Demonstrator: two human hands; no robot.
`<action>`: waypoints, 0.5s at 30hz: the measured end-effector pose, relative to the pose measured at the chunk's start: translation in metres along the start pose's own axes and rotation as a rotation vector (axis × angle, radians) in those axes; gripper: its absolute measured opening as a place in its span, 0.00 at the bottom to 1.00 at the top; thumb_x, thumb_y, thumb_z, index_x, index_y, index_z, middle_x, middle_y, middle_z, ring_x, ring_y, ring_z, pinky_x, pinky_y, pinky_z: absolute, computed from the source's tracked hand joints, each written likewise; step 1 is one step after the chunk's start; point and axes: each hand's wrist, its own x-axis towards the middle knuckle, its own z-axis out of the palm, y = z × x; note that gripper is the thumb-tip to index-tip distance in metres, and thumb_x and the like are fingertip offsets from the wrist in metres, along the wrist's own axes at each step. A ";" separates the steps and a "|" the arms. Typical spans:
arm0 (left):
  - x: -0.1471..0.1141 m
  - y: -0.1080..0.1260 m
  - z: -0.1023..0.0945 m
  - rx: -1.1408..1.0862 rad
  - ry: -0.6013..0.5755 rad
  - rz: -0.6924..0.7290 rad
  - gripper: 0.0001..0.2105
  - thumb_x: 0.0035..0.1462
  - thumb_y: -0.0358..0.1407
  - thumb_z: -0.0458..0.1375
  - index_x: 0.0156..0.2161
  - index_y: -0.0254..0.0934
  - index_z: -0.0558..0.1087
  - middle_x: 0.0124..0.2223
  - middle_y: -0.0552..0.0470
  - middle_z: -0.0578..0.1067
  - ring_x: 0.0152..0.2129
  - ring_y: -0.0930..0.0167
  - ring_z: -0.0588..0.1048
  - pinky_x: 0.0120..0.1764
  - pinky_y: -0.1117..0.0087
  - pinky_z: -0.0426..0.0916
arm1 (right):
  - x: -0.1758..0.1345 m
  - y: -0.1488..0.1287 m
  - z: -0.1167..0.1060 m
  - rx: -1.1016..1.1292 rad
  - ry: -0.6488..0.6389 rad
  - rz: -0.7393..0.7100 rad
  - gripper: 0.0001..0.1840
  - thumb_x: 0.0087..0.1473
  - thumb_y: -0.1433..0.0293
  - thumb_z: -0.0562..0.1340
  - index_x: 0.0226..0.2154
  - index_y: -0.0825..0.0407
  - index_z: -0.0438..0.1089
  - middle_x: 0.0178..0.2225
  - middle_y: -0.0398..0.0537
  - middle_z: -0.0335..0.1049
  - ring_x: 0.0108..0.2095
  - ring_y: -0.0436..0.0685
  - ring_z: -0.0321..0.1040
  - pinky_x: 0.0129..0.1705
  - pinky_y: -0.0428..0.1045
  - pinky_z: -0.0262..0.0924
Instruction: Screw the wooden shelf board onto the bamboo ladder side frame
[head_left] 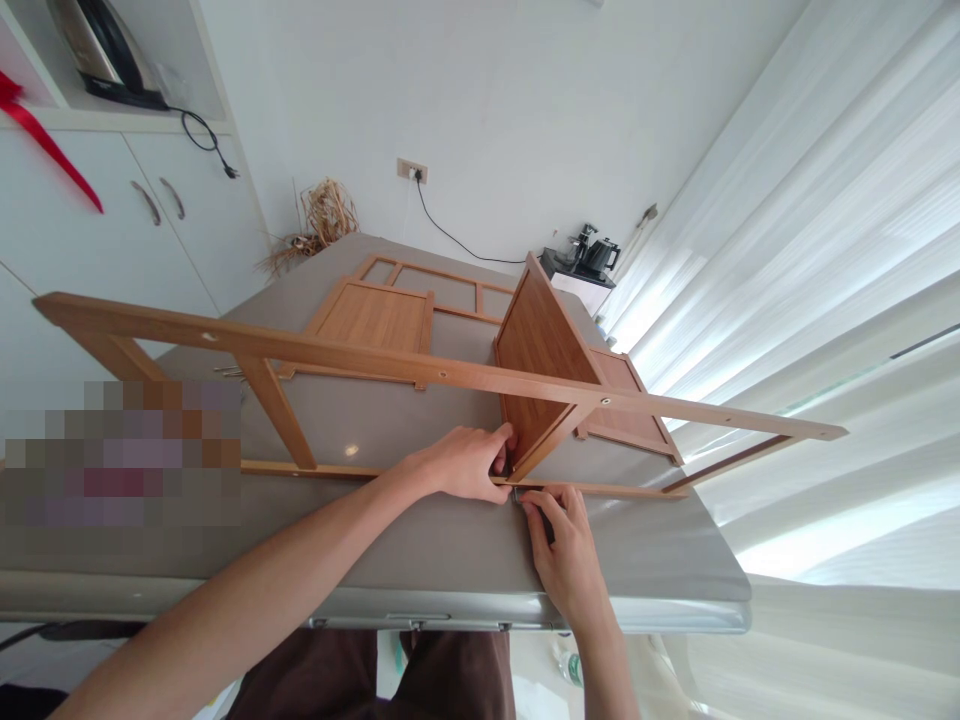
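Observation:
A long wooden side frame (360, 352) with crosspieces stands on its edge on the grey table. A wooden shelf panel (541, 350) stands upright behind it, meeting the frame at one crosspiece. My left hand (474, 462) is closed around the frame's lower rail, by the panel's bottom corner. Just right of it, my right hand (561, 530) pinches a small thin metal piece (516, 494) against the rail's near side. Whether that piece is a screw or a hex key I cannot tell. A bolt head (606, 401) shows in the upper rail above the panel.
Farther back on the grey table (420, 545) lie another shelf panel (375, 318), a second frame (439, 290) and a panel at right (630, 400). Thin metal rods (229, 371) lie behind the frame at left. A blurred patch covers the left side. Curtains hang at right.

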 end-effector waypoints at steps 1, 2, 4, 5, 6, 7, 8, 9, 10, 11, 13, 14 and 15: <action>0.000 0.000 0.000 -0.002 -0.001 0.001 0.20 0.47 0.46 0.62 0.40 0.42 0.60 0.36 0.59 0.79 0.30 0.66 0.78 0.30 0.67 0.62 | 0.000 0.001 0.000 -0.001 0.001 0.000 0.09 0.68 0.69 0.54 0.44 0.46 0.70 0.42 0.50 0.64 0.44 0.59 0.64 0.48 0.57 0.64; 0.000 0.000 0.000 -0.002 -0.002 0.000 0.20 0.47 0.46 0.62 0.40 0.42 0.60 0.36 0.59 0.79 0.29 0.66 0.78 0.30 0.67 0.62 | 0.000 0.001 0.001 -0.003 0.003 0.000 0.09 0.68 0.69 0.54 0.44 0.46 0.70 0.42 0.50 0.64 0.44 0.59 0.64 0.48 0.57 0.64; 0.000 0.000 0.000 0.001 -0.003 -0.005 0.20 0.47 0.46 0.63 0.40 0.42 0.60 0.36 0.59 0.79 0.30 0.66 0.78 0.30 0.67 0.62 | 0.000 0.001 0.001 -0.008 0.008 -0.002 0.10 0.68 0.68 0.54 0.44 0.46 0.71 0.41 0.51 0.65 0.44 0.60 0.64 0.48 0.58 0.65; 0.000 0.000 0.000 0.003 -0.004 -0.007 0.20 0.47 0.46 0.63 0.40 0.42 0.60 0.36 0.59 0.79 0.30 0.66 0.78 0.30 0.67 0.62 | 0.000 0.001 0.000 -0.009 0.011 -0.005 0.10 0.68 0.68 0.54 0.44 0.46 0.71 0.41 0.51 0.65 0.44 0.60 0.64 0.48 0.58 0.65; 0.000 0.000 0.000 0.005 -0.003 -0.007 0.20 0.47 0.46 0.63 0.40 0.42 0.60 0.36 0.59 0.79 0.30 0.66 0.78 0.30 0.67 0.62 | 0.000 0.000 0.000 -0.010 0.016 -0.006 0.10 0.68 0.68 0.54 0.44 0.46 0.71 0.41 0.51 0.65 0.44 0.60 0.65 0.48 0.58 0.65; 0.000 0.000 0.000 0.006 -0.004 -0.006 0.20 0.47 0.46 0.63 0.40 0.42 0.60 0.36 0.59 0.79 0.30 0.66 0.78 0.30 0.67 0.62 | 0.001 -0.001 0.000 -0.012 0.024 -0.006 0.09 0.68 0.68 0.54 0.44 0.46 0.71 0.42 0.51 0.66 0.44 0.60 0.65 0.48 0.58 0.65; 0.000 0.000 0.000 0.007 -0.004 -0.005 0.20 0.47 0.46 0.63 0.40 0.42 0.60 0.36 0.59 0.79 0.30 0.66 0.78 0.30 0.67 0.62 | 0.001 -0.001 0.000 -0.014 0.033 -0.005 0.09 0.68 0.68 0.55 0.44 0.46 0.71 0.42 0.51 0.67 0.44 0.60 0.65 0.48 0.58 0.65; 0.000 0.000 -0.001 0.007 -0.004 -0.004 0.20 0.47 0.46 0.63 0.40 0.42 0.60 0.36 0.59 0.79 0.30 0.66 0.78 0.30 0.67 0.62 | 0.001 -0.002 -0.001 -0.015 0.040 -0.003 0.09 0.68 0.68 0.55 0.44 0.45 0.70 0.43 0.51 0.67 0.45 0.60 0.66 0.48 0.58 0.65; -0.001 0.000 -0.001 0.007 -0.004 -0.005 0.20 0.47 0.46 0.63 0.40 0.43 0.60 0.36 0.59 0.79 0.30 0.66 0.78 0.30 0.67 0.62 | 0.001 -0.003 -0.001 -0.016 0.046 0.000 0.09 0.68 0.68 0.55 0.44 0.45 0.70 0.43 0.50 0.67 0.45 0.60 0.66 0.49 0.58 0.65; -0.001 0.000 -0.001 0.008 -0.004 -0.008 0.20 0.47 0.46 0.62 0.40 0.43 0.60 0.37 0.59 0.79 0.30 0.66 0.78 0.30 0.66 0.62 | 0.001 -0.003 -0.001 -0.017 0.051 0.004 0.08 0.68 0.68 0.55 0.44 0.45 0.70 0.43 0.50 0.68 0.46 0.60 0.66 0.49 0.58 0.64; -0.001 0.001 -0.001 0.011 -0.008 -0.015 0.20 0.47 0.46 0.63 0.40 0.43 0.60 0.37 0.59 0.79 0.30 0.66 0.78 0.31 0.66 0.63 | 0.001 -0.004 -0.001 -0.021 0.057 0.014 0.07 0.68 0.68 0.55 0.44 0.45 0.69 0.43 0.49 0.68 0.46 0.60 0.65 0.49 0.58 0.64; -0.001 0.001 -0.002 0.012 -0.011 -0.018 0.20 0.47 0.46 0.63 0.40 0.43 0.60 0.37 0.58 0.79 0.30 0.66 0.78 0.31 0.67 0.63 | 0.001 -0.003 -0.001 -0.024 0.062 0.019 0.07 0.68 0.68 0.56 0.43 0.45 0.69 0.43 0.49 0.68 0.46 0.60 0.65 0.48 0.57 0.64; -0.001 0.002 -0.002 0.013 -0.013 -0.021 0.20 0.47 0.46 0.63 0.40 0.43 0.60 0.37 0.58 0.79 0.30 0.65 0.78 0.31 0.67 0.63 | 0.000 -0.003 -0.001 -0.028 0.067 0.024 0.06 0.68 0.67 0.56 0.43 0.45 0.69 0.43 0.49 0.69 0.46 0.60 0.65 0.48 0.57 0.63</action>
